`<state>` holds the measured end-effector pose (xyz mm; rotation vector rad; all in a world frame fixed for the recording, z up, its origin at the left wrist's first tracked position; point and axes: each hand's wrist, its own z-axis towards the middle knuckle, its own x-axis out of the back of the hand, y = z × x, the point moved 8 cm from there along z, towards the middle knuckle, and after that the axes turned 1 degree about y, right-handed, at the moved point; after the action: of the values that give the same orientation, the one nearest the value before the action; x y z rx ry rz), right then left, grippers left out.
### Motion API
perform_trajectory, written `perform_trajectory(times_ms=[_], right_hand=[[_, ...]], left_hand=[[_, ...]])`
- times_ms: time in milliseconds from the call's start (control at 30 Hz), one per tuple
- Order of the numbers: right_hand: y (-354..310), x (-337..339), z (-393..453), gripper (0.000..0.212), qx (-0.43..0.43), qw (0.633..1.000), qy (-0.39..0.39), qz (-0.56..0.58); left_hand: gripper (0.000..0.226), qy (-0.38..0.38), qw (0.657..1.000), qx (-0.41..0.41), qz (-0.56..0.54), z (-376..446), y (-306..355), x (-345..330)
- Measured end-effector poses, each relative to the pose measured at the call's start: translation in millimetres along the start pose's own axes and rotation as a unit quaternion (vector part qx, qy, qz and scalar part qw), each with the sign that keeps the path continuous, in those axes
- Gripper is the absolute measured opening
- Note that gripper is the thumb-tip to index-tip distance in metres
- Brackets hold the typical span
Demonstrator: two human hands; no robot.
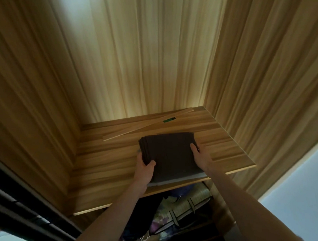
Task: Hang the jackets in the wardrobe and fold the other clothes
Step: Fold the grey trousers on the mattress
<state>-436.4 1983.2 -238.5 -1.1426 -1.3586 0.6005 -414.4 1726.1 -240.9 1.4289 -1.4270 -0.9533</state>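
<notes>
Counts inside the wardrobe
One folded dark garment (171, 155) lies on one wooden shelf (101, 167), with two hands on it: one left hand (145, 169) at its left edge and one right hand (201, 157) at its right edge; one thin wooden strip (136, 129) lies behind it, bearing one small green label (169, 120); below the shelf sits one woven bag (186, 203); other items there are too dim to count
</notes>
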Motion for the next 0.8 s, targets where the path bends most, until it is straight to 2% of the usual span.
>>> perform_trajectory(times_ms=[133, 333, 467, 533, 600, 667, 800], right_hand=[[11.3, -6.9, 8.5, 0.045, -0.005, 1.000, 0.006, 0.000], [16.1, -12.0, 16.2, 0.044, -0.003, 0.998, 0.016, -0.062], [18.3, -7.3, 14.2, 0.042, 0.012, 0.992, 0.069, -0.103], [14.0, -3.7, 8.7, 0.038, 0.014, 0.985, 0.102, -0.140], [6.0, -1.6, 0.3, 0.032, 0.038, 0.971, 0.137, -0.193], [-2.4, -5.1, -9.8, 0.036, 0.104, 0.955, 0.161, -0.226], [-2.3, -32.0, -22.7, 0.046, 0.218, 0.930, 0.113, -0.275]], left_hand=[[0.065, 0.004, 1.000, 0.002, 0.011, 12.9, -9.9, 0.4], [0.061, 0.015, 1.000, -0.010, 0.018, 21.0, -19.3, -1.8], [0.068, 0.027, 0.996, -0.035, 0.076, 22.5, -19.6, 0.0], [0.071, 0.071, 0.979, -0.069, 0.180, 21.7, -15.0, 4.8], [0.073, 0.112, 0.947, -0.094, 0.287, 18.3, -9.4, 8.3], [0.071, 0.122, 0.931, -0.127, 0.320, 12.4, -2.8, 5.6], [0.061, 0.089, 0.897, -0.206, 0.380, 3.4, 5.0, -12.8]])
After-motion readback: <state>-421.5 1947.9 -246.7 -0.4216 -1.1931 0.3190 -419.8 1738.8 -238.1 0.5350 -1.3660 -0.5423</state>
